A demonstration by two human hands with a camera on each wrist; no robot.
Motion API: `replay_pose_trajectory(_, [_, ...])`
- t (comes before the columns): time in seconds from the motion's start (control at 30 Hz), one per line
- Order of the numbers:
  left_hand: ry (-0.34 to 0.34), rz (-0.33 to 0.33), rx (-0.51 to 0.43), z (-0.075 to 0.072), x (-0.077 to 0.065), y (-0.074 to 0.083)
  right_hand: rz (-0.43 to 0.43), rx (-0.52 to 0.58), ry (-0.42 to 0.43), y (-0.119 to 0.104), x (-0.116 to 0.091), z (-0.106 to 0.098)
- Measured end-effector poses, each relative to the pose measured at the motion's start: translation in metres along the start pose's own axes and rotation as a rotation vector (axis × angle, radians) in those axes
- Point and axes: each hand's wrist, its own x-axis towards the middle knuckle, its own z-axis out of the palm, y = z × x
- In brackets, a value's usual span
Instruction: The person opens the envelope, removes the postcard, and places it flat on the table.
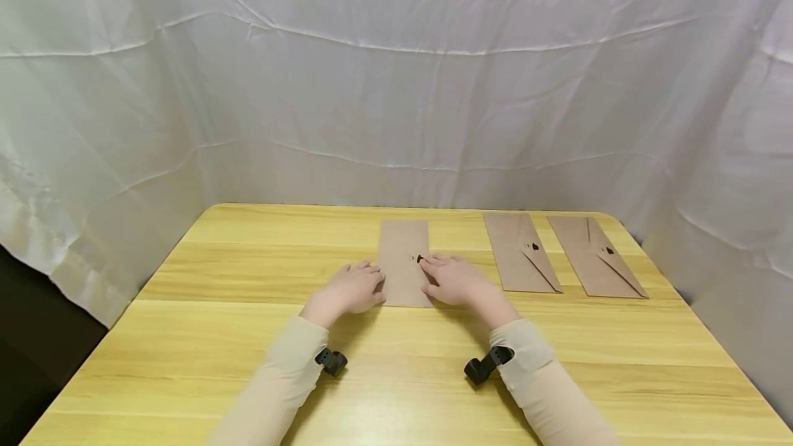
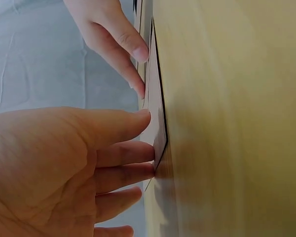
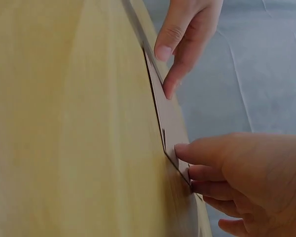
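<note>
A brown paper envelope (image 1: 398, 288) lies flat on the wooden table, its long sides running away from me, with a small dark print near its right side. My left hand (image 1: 351, 288) is at its left edge, fingertips right at the paper. From the other side, my right hand (image 1: 456, 281) touches the right edge, its fingers over part of the dark print. In the left wrist view the left hand's thumb (image 2: 130, 123) reaches over the envelope's border. The right wrist view has the right thumb (image 3: 197, 149) resting near a corner. Fingers of both hands look extended and relaxed.
Two similar envelopes, a nearer one (image 1: 511, 260) and one farther right (image 1: 585, 267), lie flat on the table's right side, with diagonal flap edges and dark prints. The wooden table (image 1: 396, 391) ends at the back before a pale hanging curtain (image 1: 396, 102).
</note>
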Motion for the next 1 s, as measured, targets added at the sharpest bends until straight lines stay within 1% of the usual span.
replay_pose_trajectory(0.2, [-0.003, -0.005, -0.023, -0.001, -0.022, -0.015, -0.061, -0.011, 0.007, -0.022, 0.001, -0.003])
replay_pose_trajectory(0.3, [0.012, -0.005, -0.028, 0.0, -0.031, -0.023, -0.081, -0.018, 0.018, -0.034, 0.002, -0.002])
replay_pose_trajectory(0.5, [0.04, -0.01, -0.044, 0.003, -0.05, -0.04, -0.081, -0.061, 0.018, -0.057, 0.008, 0.003])
replay_pose_trajectory(0.7, [0.059, -0.039, -0.018, 0.003, -0.069, -0.051, -0.084, -0.097, -0.004, -0.082, 0.014, -0.002])
replay_pose_trajectory(0.9, [0.129, -0.052, 0.028, 0.006, -0.089, -0.058, -0.097, -0.141, -0.019, -0.104, 0.023, -0.003])
replay_pose_trajectory(1.0, [0.187, -0.045, 0.038, 0.009, -0.097, -0.066, -0.094, -0.167, -0.024, -0.116, 0.027, -0.002])
